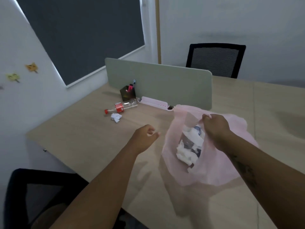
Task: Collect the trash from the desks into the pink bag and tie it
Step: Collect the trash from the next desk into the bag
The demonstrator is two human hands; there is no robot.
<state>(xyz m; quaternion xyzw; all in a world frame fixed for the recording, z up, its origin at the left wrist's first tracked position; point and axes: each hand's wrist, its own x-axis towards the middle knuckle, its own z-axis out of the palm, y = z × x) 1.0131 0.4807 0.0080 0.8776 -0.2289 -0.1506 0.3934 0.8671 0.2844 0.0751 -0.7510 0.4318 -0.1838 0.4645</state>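
Observation:
The pink bag [219,169] hangs open just above the wooden desk [85,139], with crumpled white trash [189,149] showing through its mouth. My right hand [214,128] pinches the bag's rim and holds it up. My left hand [145,138] hovers left of the bag, fingers loosely curled and apart, with nothing in it. Farther left on the desk lie an empty clear plastic bottle [122,107] with a red label and red cap, on its side, and a crumpled white tissue [116,117] just in front of it.
A grey-green divider panel [165,81] stands across the desk. Against it sit a dark pen holder [127,93] and a pink tray [155,103]. One black chair [216,60] stands beyond the desk, another [38,195] at the near left.

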